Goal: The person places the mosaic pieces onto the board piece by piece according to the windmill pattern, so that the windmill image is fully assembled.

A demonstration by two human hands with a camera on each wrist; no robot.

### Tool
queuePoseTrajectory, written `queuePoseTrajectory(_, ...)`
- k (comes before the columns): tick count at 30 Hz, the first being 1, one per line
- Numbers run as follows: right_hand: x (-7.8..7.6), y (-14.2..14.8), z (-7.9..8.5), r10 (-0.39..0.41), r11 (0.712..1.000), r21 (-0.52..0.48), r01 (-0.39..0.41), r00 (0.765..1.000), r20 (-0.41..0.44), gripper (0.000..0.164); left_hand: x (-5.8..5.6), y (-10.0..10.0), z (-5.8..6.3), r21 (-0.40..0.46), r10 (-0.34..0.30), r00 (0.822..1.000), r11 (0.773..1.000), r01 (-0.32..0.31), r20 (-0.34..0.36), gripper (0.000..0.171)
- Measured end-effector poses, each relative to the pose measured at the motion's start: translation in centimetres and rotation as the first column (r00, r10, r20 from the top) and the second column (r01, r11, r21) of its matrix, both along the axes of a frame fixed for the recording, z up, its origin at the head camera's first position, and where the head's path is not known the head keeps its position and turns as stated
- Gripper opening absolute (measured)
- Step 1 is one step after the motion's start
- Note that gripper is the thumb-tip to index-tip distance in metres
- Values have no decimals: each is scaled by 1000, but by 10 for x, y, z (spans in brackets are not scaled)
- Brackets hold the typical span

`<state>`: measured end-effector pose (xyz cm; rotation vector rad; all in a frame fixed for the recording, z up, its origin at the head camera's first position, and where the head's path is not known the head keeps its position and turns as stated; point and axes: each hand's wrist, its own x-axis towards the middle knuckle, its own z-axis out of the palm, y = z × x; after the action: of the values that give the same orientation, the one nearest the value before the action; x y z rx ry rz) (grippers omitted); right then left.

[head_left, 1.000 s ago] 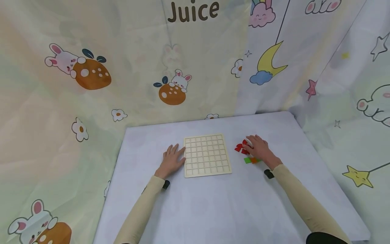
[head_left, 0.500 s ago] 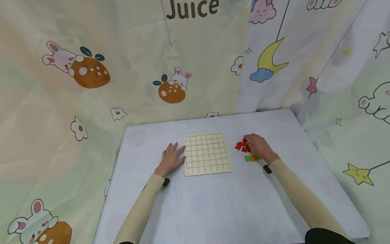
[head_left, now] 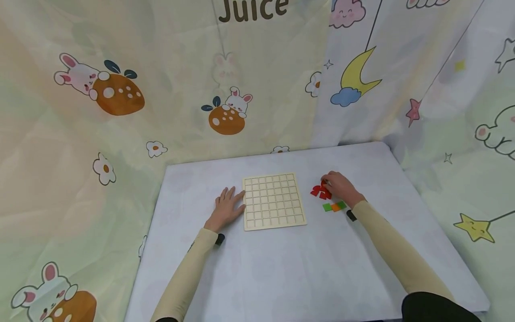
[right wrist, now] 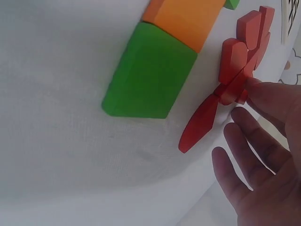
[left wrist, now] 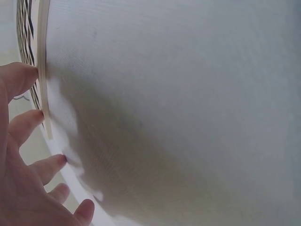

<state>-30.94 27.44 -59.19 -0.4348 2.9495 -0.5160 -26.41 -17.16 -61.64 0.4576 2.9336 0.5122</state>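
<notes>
My left hand [head_left: 226,210] lies at the left edge of a pale wooden grid board [head_left: 274,202]; in the left wrist view its thumb and a fingertip touch the board's edge [left wrist: 42,70]. My right hand [head_left: 342,188] is over the right side of a cluster of small red blocks [head_left: 320,191], some with rounded or pointed ends. In the right wrist view the thumb meets a red block [right wrist: 230,89] while three fingers curve beside it; the index finger is hidden. Near that hand lie a green block [right wrist: 153,73] and an orange block [right wrist: 186,19], touching each other.
A second green block [head_left: 327,207] sits at the left end of the short green-orange row. White cloth covers the table [head_left: 281,277], whose far edge meets a printed curtain [head_left: 181,89]. A small black device [head_left: 352,215] is worn at the right wrist.
My right hand has shifted slightly away and drawn its fingers in around the far red block, uncovering the right green block. My left hand stays at the board, which keeps its place.
</notes>
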Motion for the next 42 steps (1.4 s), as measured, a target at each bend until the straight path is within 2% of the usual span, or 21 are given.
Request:
queuePoseTrajectory(9, -6, 0, 3, 9, 1000, -4, -9, 1000, 30, 23, 0, 0, 3, -8, -3, 1000, 1000, 3, -3, 58)
queuePoseTrajectory(16, -5, 2, 6, 70, 997, -21, -69, 997, 42, 27, 1, 0, -2, 0, 4, 1000, 1000, -4, 3, 59)
queuePoseTrajectory(26, -7, -2, 2, 24, 1000, 13, -25, 998, 52, 26, 0, 0, 1, -2, -2, 1000, 1000, 2, 5, 59)
queuePoseTrajectory(42, -11, -3, -1, 0, 1000, 10, -1, 995, 98, 27, -2, 0, 3, 2, -3, 1000, 1000, 3, 1, 59)
